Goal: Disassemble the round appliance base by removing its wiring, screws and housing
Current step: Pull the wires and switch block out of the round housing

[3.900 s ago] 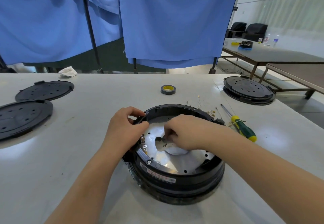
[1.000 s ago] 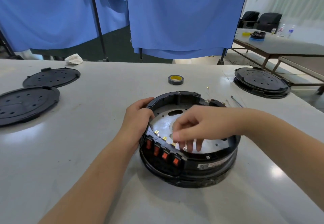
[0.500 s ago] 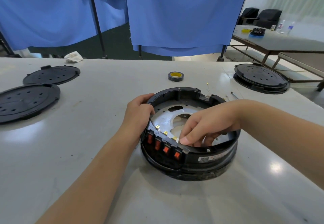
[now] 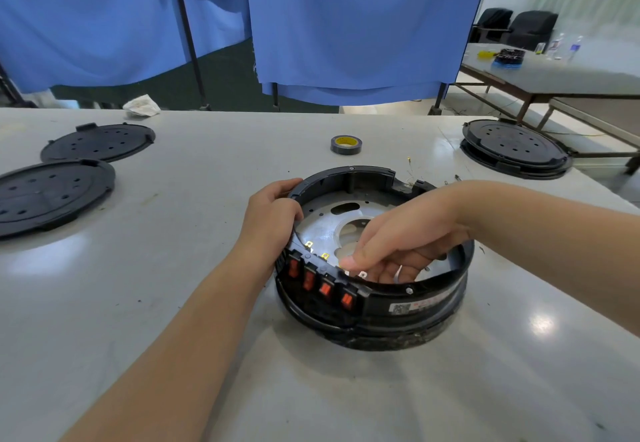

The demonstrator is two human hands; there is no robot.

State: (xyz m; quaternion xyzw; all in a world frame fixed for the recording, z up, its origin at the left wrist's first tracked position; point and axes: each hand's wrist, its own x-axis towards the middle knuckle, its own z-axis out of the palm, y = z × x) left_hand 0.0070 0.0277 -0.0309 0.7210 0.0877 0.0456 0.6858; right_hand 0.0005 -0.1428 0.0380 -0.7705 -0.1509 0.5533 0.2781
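Left hand point(image 4: 268, 214) grips round black plastic base point(image 4: 420, 306); right hand point(image 4: 398, 246) perhaps pinching inside.

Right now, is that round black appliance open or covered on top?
Open: the round appliance base has no cover, and its metal plate shows inside.

worktop point(image 4: 207, 303): pale grey, glossy | centre: round appliance base point(image 4: 374, 306) | left: two black perforated discs point(image 4: 52, 195) point(image 4: 98, 142) | far right: stacked black disc unit point(image 4: 514, 149) | back: tape roll point(image 4: 345, 144), crumpled white rag point(image 4: 142, 105)
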